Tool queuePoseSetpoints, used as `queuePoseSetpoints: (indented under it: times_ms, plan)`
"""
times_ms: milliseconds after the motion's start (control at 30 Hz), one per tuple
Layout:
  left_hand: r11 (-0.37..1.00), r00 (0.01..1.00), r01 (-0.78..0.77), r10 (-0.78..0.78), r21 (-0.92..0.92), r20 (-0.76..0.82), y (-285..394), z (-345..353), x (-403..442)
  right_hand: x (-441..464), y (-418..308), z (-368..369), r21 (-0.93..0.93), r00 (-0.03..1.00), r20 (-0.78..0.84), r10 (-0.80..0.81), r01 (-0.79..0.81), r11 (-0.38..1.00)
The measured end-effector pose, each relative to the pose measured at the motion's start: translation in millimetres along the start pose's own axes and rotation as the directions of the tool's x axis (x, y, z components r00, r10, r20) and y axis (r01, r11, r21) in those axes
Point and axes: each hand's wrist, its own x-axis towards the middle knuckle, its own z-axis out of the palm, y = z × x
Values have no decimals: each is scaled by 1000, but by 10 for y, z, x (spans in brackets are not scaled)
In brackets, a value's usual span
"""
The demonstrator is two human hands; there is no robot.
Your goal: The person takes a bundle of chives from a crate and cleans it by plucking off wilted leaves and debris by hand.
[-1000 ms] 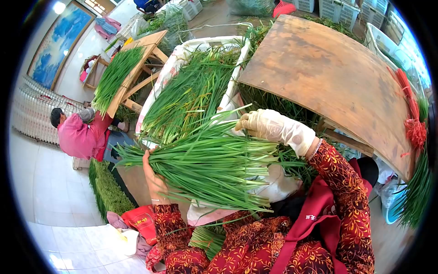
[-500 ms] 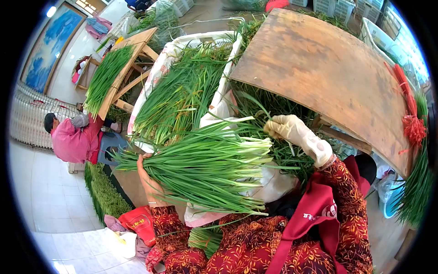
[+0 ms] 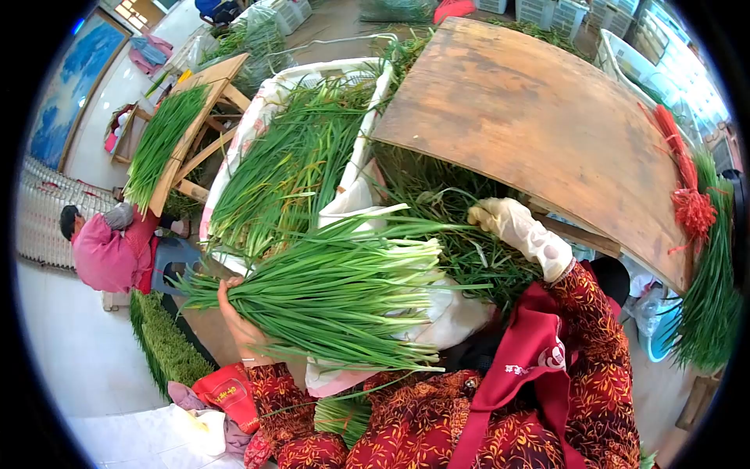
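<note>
My bare left hand (image 3: 241, 324) is closed round the leafy end of a large bunch of garlic chives (image 3: 336, 289). The pale stem ends fan out to the right, over a white plastic sheet (image 3: 461, 313). My right hand (image 3: 512, 227) wears a cream glove and is right of the stems, above a heap of loose chive leaves (image 3: 484, 262). Its fingers are curled together; what they hold, if anything, is too small to make out. Beyond the bunch, a white lined crate (image 3: 223, 187) holds more chives (image 3: 305, 156).
A wooden board (image 3: 539, 133) covers the right side, with red ties (image 3: 687, 187) at its edge. Chives (image 3: 707, 313) hang beside it, near a blue bucket (image 3: 660, 332). On the left, a person in pink (image 3: 117, 250) sits by a slanted wooden stand (image 3: 183, 141).
My right hand has come down a little towards the loose heap, and the leaves at its fingertips no longer show there. My left hand keeps its hold on the bunch. The whole view has shifted slightly.
</note>
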Motion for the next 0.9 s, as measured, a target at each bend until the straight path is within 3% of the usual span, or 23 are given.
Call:
queuePoseSetpoints:
  times_ms: [33, 67, 100, 167, 200, 300, 333, 367, 400, 467, 500, 567, 667, 767, 900]
  plan:
    - [998, 1000, -27, 27, 52, -13, -42, -33, -4, -56, 165, 5, 129, 983, 69, 168, -176, 976]
    - [878, 939, -344, 318, 332, 132, -121, 26, -92, -28, 590, 89, -134, 970, 137, 203, -185, 974]
    - [861, 935, -354, 322, 365, 148, -152, -7, -103, 13, 960, 196, -384, 948, 194, 254, -165, 908]
    - [819, 924, -381, 333, 429, 187, -174, -152, -29, -5, 1098, 275, -552, 881, 247, 403, -213, 806]
    - [921, 964, -262, 235, 288, 126, -148, -143, 2, 0, 1137, 278, -632, 841, 261, 474, -223, 743]
    - [864, 964, -267, 240, 428, 119, -135, -84, -71, -74, 1275, 349, -826, 675, 280, 682, -193, 530]
    - [868, 961, -276, 250, 412, 116, -149, -121, -35, -158, 1050, 235, -620, 875, 233, 424, -202, 758]
    - [884, 967, -254, 228, 392, 114, -148, -144, -14, -104, 917, 212, -461, 960, 195, 203, -93, 882]
    - [899, 972, -233, 207, 370, 109, -140, -141, -4, -111, 518, 135, -438, 983, 80, 162, -111, 892]
    - [932, 979, -196, 170, 306, 111, -118, -199, 31, -64, 159, 77, -137, 993, 118, -11, 28, 990]
    - [913, 976, -212, 182, 349, 117, -114, -158, 12, -10, 89, 142, -106, 985, 101, -139, 150, 983]
    - [869, 970, -241, 206, 432, 128, -92, -43, -73, 23, -60, 183, -27, 972, 167, -164, 171, 985]
    - [887, 974, -227, 198, 403, 114, -77, 4, -97, 100, -124, 270, -203, 979, 182, -91, 128, 971]
    - [780, 958, -286, 226, 557, 175, -57, 49, -171, 129, -67, 301, -199, 977, 139, -164, 190, 962]
    - [847, 971, -235, 188, 477, 145, -107, -232, 34, 84, 67, 254, -121, 951, 160, -265, 285, 951]
